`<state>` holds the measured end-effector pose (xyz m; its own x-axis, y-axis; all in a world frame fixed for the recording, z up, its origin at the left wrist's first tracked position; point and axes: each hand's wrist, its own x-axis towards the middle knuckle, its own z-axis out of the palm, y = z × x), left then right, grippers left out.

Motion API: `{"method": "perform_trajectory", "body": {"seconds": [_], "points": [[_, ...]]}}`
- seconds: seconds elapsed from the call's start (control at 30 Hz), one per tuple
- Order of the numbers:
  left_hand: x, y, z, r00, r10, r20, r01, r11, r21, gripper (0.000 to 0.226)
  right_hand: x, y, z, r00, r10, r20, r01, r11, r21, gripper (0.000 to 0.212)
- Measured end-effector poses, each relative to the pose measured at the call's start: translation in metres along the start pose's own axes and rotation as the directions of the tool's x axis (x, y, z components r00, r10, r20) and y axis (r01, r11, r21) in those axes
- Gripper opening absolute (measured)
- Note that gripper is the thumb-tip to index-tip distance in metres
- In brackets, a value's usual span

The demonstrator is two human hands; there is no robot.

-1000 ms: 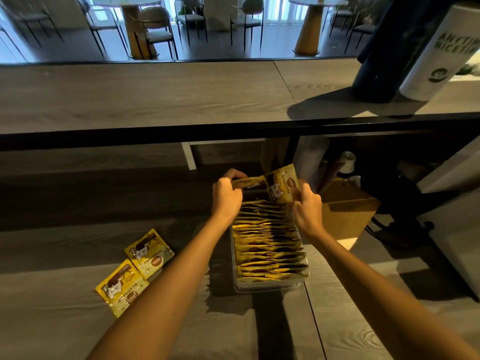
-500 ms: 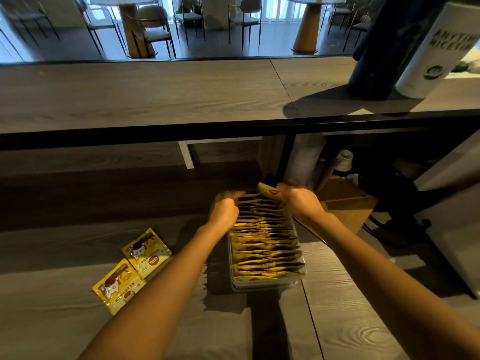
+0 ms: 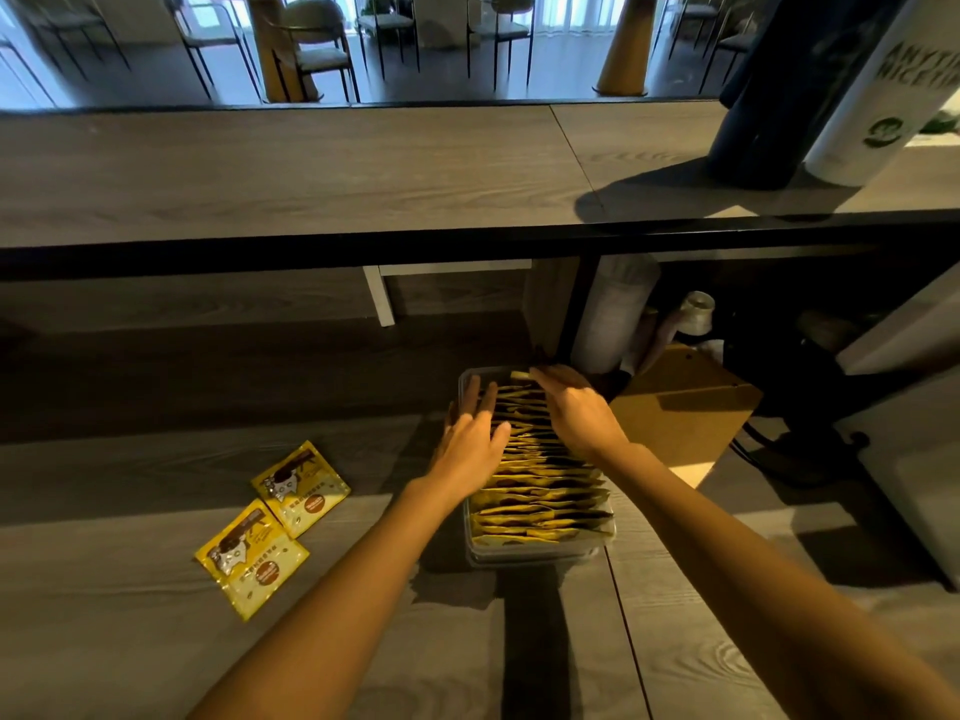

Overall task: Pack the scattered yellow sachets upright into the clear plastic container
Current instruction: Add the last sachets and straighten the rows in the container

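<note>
Now seated: sachet lifted a second ago, absorbed into upright row in clear container; left hand and right hand spread flat, pressing; two loose sachets remain.

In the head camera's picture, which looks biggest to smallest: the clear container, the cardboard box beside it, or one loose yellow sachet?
1. clear container
2. cardboard box, close in size and partly hidden, so unsure
3. nearer loose sachet, clearly smallest

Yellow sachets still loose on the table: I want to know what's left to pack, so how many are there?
2. One sachet lies flat left of the clear container; the other sachet lies nearer, overlapping its corner. More could be hidden behind the arms.
</note>
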<state>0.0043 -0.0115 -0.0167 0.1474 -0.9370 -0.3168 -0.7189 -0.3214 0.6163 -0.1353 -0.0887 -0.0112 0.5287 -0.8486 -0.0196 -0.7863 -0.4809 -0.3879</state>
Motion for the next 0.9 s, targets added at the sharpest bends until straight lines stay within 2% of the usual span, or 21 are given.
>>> {"method": "perform_trajectory", "body": {"seconds": [0.1,0.33,0.6,0.77,0.9], "points": [[-0.007,0.003,0.005,0.999,-0.032,0.013,0.033,0.997,-0.066,0.053,-0.009,-0.002,0.005,1.000,0.017,-0.015,-0.017,0.999,0.041,0.043],[-0.025,0.005,0.010,1.000,-0.018,-0.009,0.017,0.998,-0.066,0.049,-0.028,-0.004,0.013,0.997,0.077,0.009,-0.077,0.993,0.089,0.042],[-0.053,0.000,0.019,1.000,-0.017,0.005,0.018,0.996,-0.082,0.051,-0.057,-0.015,0.018,0.995,0.099,0.019,-0.099,0.994,0.035,0.042],[-0.059,-0.005,0.021,1.000,0.001,0.010,0.000,0.999,-0.046,0.053,-0.064,-0.022,0.012,0.994,0.092,0.051,-0.090,0.995,-0.043,0.047],[-0.055,-0.004,0.011,1.000,0.019,0.023,-0.019,1.000,0.000,0.053,-0.062,-0.033,0.001,0.997,0.079,0.017,-0.078,0.995,-0.066,0.050]]}}
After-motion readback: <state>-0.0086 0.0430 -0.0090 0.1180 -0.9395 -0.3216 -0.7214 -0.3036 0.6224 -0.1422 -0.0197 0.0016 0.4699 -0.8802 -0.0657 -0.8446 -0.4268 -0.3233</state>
